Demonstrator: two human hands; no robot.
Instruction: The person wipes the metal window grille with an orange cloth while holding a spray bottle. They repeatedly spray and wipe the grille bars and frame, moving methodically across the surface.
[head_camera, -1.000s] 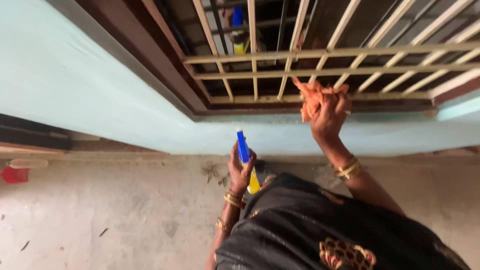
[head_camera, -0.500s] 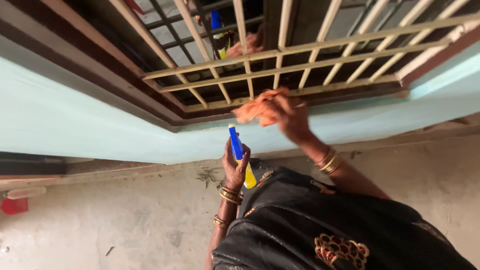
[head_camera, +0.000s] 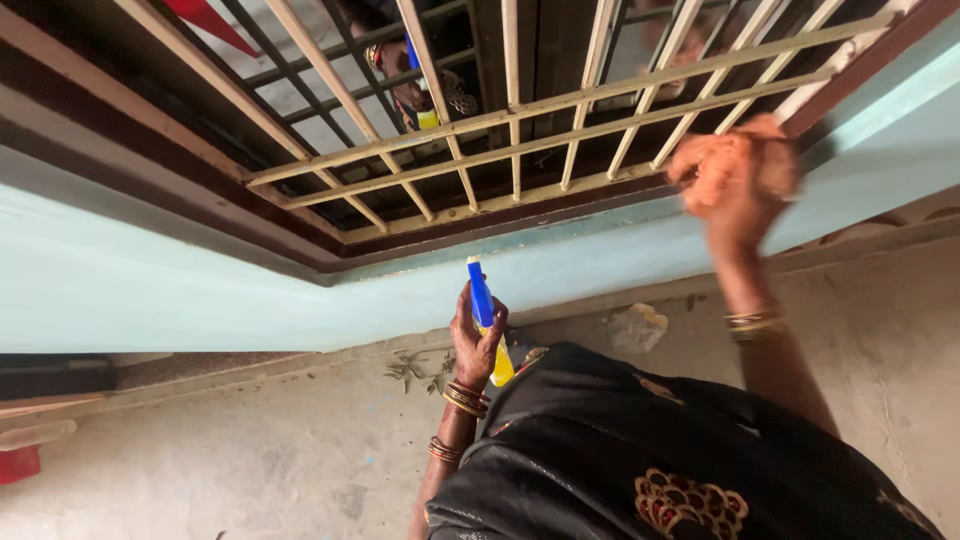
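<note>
My left hand (head_camera: 474, 335) grips a spray bottle (head_camera: 484, 310) with a blue top and yellow body, held upright in front of the pale blue wall below the window. My right hand (head_camera: 740, 185) is raised to the right end of the window and clutches a crumpled orange cloth (head_camera: 718, 172) against the lower bars of the cream metal grille (head_camera: 520, 110). The hand and cloth are motion-blurred. Gold bangles sit on both wrists. A reflection of the bottle shows in the glass behind the bars.
A dark brown window frame (head_camera: 200, 215) surrounds the grille. Below it runs the pale blue wall (head_camera: 200, 300). The concrete floor (head_camera: 250, 450) holds dry leaf scraps (head_camera: 410, 368), a pale crumpled scrap (head_camera: 638, 327) and a red object (head_camera: 15, 463) at the far left.
My right hand has swept the orange cloth rightward along the bottom of the grille, from the middle to the right end. The left hand keeps the spray bottle in the same place.
</note>
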